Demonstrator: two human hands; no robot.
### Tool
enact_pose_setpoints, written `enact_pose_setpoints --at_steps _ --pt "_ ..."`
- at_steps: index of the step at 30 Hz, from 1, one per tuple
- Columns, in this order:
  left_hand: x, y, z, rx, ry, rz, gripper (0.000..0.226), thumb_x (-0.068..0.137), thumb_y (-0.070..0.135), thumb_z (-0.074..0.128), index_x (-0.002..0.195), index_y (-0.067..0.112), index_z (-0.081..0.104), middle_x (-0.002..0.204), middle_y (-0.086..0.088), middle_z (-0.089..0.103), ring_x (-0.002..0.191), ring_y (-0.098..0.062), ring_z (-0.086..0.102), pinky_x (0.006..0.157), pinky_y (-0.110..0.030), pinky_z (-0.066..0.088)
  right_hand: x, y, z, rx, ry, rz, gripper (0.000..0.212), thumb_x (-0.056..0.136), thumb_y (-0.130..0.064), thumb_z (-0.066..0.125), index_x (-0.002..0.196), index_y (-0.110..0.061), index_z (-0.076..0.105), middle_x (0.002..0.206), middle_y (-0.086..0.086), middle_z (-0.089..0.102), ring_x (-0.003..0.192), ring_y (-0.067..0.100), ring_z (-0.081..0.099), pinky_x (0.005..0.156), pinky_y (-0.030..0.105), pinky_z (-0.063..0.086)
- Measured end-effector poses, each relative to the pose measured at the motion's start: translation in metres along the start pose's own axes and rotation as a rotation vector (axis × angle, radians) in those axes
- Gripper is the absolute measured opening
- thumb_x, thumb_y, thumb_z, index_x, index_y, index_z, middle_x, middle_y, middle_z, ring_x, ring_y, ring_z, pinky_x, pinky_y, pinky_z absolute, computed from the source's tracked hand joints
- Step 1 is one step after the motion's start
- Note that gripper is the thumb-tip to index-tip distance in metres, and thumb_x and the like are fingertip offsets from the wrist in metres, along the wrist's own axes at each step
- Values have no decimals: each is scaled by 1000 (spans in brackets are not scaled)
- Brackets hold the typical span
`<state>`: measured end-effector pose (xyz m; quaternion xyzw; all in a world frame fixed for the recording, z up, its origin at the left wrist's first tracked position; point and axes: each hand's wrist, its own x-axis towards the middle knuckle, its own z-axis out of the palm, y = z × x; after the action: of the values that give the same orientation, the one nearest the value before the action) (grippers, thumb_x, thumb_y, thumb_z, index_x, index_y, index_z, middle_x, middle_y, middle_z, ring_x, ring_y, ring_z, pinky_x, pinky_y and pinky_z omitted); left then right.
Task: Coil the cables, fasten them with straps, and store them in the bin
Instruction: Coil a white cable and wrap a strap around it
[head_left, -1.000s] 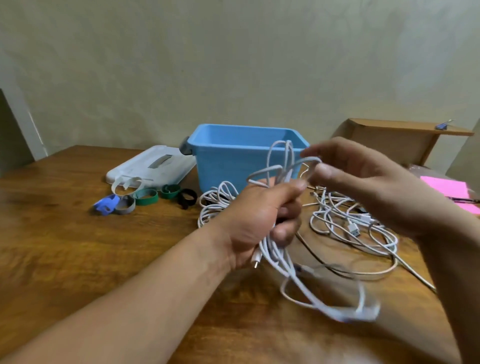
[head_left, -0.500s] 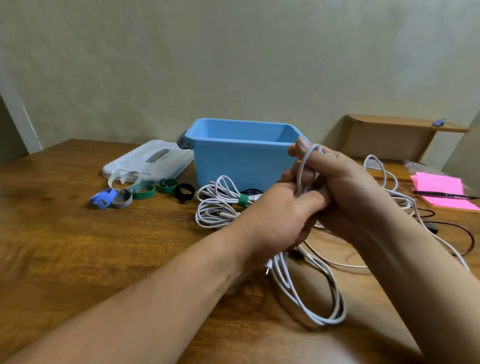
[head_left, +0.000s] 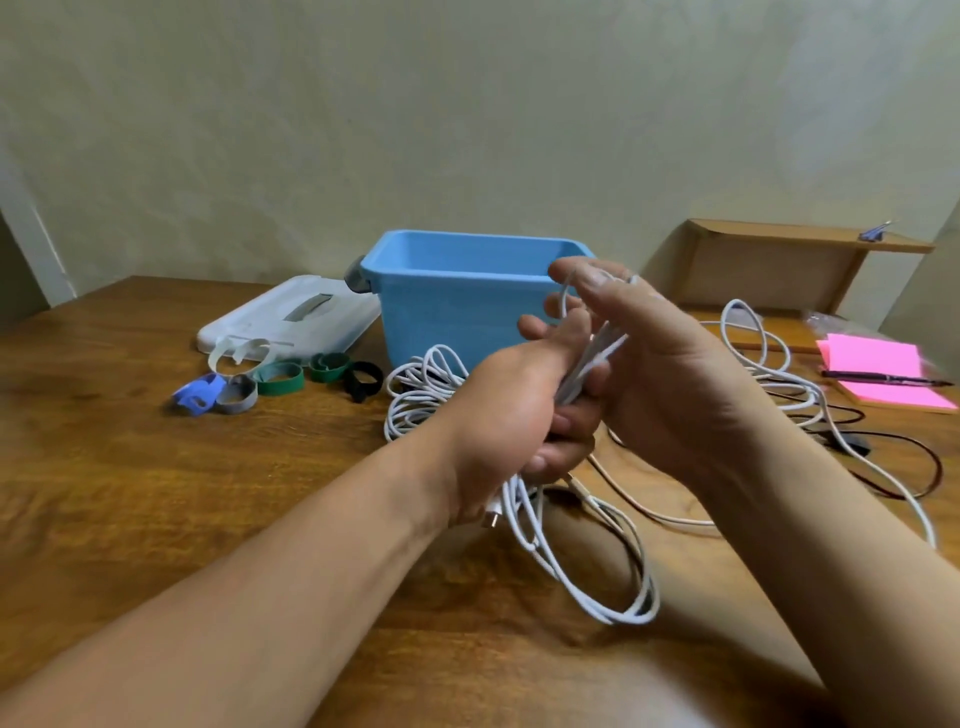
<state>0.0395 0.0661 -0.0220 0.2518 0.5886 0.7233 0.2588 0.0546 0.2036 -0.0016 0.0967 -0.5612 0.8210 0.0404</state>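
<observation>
White cable (head_left: 521, 506) coil hangs from the left hand's (head_left: 498, 415) closed fist. The right hand (head_left: 665, 384) pinches the next strand; it is best to match each loop's length and keep the fist tight.

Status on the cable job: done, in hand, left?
Done: one white coil lies by the blue bin, not in it. In hand: left hand grips a half-wound white cable; right hand hooks a loop. Left: strap it, coil the black cable, use the straps, bin everything.
</observation>
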Motion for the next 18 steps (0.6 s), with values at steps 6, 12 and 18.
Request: enact_pose_setpoints --at_steps 6,12,18 --pt "-2 -6 14 72 -138 63 43 109 52 38 96 12 47 61 -1 25 40 -11 23 42 -24 16 -1 0 -3 -46 70 77 37 90 -47 67 70 -17 68 77 3 68 86 19 74 82 35 56" --pt "3 17 -16 -201 78 288 42 113 46 37 81 19 48 57 5 24 37 -7 21 43 -28 9 5 -2 -4 -299 1 -76 84 61 -85 75 106 -15 63 96 5 71 81 22 74 69 34 58" --pt "8 32 -50 -340 449 493 41 113 46 39 80 22 43 55 6 25 37 -9 20 40 -23 20 -18 -18 -2 -936 -417 49 37 88 -52 77 103 -18 72 80 4 76 72 18 72 69 32 59"
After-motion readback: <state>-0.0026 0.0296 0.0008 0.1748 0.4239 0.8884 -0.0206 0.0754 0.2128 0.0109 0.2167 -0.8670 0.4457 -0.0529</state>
